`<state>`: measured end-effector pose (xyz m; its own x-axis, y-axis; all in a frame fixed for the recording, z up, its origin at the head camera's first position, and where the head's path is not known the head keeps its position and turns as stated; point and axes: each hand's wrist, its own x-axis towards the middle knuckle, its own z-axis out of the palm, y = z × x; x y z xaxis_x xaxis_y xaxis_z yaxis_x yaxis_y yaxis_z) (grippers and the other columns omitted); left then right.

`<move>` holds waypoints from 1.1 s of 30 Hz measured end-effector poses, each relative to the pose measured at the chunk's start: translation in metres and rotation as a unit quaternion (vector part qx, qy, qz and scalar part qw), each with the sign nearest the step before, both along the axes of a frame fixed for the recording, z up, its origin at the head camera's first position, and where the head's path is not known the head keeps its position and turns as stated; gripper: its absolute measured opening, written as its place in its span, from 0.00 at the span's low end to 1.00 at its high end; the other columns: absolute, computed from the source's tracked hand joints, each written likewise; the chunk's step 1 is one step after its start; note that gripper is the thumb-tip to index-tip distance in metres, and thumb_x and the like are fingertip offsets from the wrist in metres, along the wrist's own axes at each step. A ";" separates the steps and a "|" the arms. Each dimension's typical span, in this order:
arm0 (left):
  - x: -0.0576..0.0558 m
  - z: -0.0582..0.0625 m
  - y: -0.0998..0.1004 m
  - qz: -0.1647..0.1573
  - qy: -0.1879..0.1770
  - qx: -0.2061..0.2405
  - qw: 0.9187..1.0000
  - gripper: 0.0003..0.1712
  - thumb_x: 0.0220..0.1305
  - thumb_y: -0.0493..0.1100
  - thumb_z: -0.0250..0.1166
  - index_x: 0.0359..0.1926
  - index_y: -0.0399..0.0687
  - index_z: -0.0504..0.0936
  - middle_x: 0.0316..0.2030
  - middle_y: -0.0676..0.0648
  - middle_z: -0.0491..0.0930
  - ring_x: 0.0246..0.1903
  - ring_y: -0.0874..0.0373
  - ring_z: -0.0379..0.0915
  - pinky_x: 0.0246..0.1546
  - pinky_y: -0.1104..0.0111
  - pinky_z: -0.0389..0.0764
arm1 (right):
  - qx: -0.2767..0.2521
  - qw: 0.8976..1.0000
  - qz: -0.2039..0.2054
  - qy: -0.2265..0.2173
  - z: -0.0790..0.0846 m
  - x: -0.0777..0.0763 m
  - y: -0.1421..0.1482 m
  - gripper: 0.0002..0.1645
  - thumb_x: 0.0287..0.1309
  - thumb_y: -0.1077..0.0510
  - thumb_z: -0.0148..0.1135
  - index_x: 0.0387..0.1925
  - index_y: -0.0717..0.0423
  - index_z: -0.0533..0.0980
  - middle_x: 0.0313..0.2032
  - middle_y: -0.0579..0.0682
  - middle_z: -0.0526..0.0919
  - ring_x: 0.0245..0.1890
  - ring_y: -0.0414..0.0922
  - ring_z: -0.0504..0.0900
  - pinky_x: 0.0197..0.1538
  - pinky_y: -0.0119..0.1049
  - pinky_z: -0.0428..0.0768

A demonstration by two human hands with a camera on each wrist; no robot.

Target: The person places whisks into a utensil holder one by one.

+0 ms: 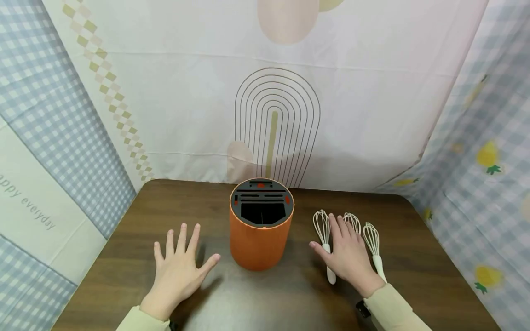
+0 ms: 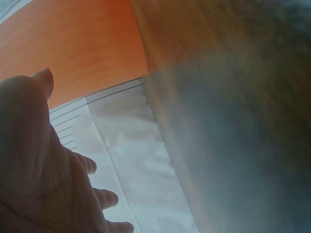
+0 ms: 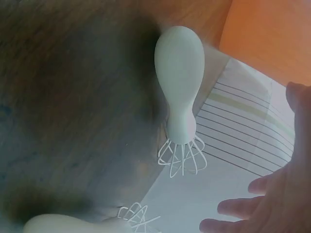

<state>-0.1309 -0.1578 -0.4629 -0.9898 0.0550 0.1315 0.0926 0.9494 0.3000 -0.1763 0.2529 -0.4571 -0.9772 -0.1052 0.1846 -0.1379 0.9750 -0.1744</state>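
Observation:
My left hand (image 1: 177, 271) is spread flat in the air to the left of an orange cylindrical knife block (image 1: 261, 246) with a slotted dark top. On the right, my right hand (image 1: 351, 254) hovers with fingers extended over three small whisks with white handles. The left whisk (image 1: 331, 274) shows beside the thumb, the middle whisk (image 1: 352, 220) is mostly hidden under the hand, and the right whisk (image 1: 377, 263) lies past the wrist. In the right wrist view, a whisk handle (image 3: 180, 63) appears below the palm, apart from the fingers. Neither hand holds anything.
Everything stands on a dark brown wooden table (image 1: 256, 303). A pale patterned cloth (image 1: 186, 105) hangs behind it. Checked cloths rise at the left and right sides. The block stands upright near the table's middle.

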 end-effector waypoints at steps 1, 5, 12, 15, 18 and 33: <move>-0.001 0.000 0.000 -0.002 0.004 0.002 1.000 0.56 0.58 0.81 0.41 0.77 0.57 0.40 0.75 0.36 0.40 0.70 0.29 0.31 0.60 0.31 0.26 | -0.003 1.000 0.000 -0.001 0.000 0.000 0.000 0.62 0.52 0.19 0.45 0.77 0.50 0.43 0.72 0.65 0.52 0.69 0.67 0.51 0.63 0.69 0.53; -0.002 0.001 0.003 -0.008 0.015 0.000 1.000 0.56 0.58 0.80 0.43 0.77 0.58 0.39 0.75 0.37 0.41 0.70 0.30 0.32 0.62 0.32 0.28 | -0.017 1.000 0.002 -0.003 0.001 0.000 0.000 0.62 0.52 0.18 0.45 0.77 0.50 0.42 0.72 0.64 0.52 0.68 0.67 0.53 0.63 0.69 0.54; -0.004 0.007 0.014 -0.042 0.007 0.054 0.998 0.54 0.58 0.79 0.44 0.77 0.61 0.39 0.75 0.40 0.43 0.72 0.35 0.35 0.65 0.37 0.34 | -0.109 0.993 0.004 -0.039 0.004 0.001 0.001 0.61 0.55 0.21 0.47 0.76 0.54 0.44 0.72 0.64 0.53 0.68 0.64 0.55 0.63 0.65 0.59; -0.005 0.013 0.018 -0.063 0.000 0.115 0.991 0.51 0.61 0.76 0.47 0.77 0.62 0.41 0.75 0.42 0.45 0.72 0.37 0.38 0.66 0.39 0.38 | -0.160 0.985 -0.006 -0.061 0.006 0.000 0.002 0.61 0.56 0.22 0.46 0.75 0.56 0.45 0.71 0.64 0.53 0.69 0.63 0.56 0.63 0.64 0.61; -0.006 0.017 0.020 -0.080 0.000 0.175 0.981 0.48 0.64 0.72 0.50 0.77 0.64 0.42 0.74 0.46 0.48 0.72 0.41 0.43 0.67 0.42 0.46 | -0.214 0.972 -0.017 -0.092 0.008 -0.002 0.004 0.61 0.56 0.22 0.47 0.75 0.58 0.45 0.70 0.64 0.56 0.67 0.62 0.61 0.61 0.61 0.66; -0.025 0.030 0.041 -0.155 0.061 0.446 0.879 0.36 0.68 0.46 0.60 0.72 0.58 0.55 0.66 0.46 0.63 0.65 0.49 0.61 0.64 0.51 0.64 | -0.417 0.878 -0.074 -0.222 0.015 -0.005 0.005 0.61 0.55 0.23 0.51 0.71 0.65 0.50 0.66 0.68 0.60 0.60 0.62 0.69 0.51 0.51 0.79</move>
<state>-0.1562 -0.1172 -0.4330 -0.9214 0.1405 0.3623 0.3876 0.2650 0.8829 -0.1816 0.2583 -0.4416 -0.9637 0.0203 -0.2663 0.2425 0.4843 -0.8406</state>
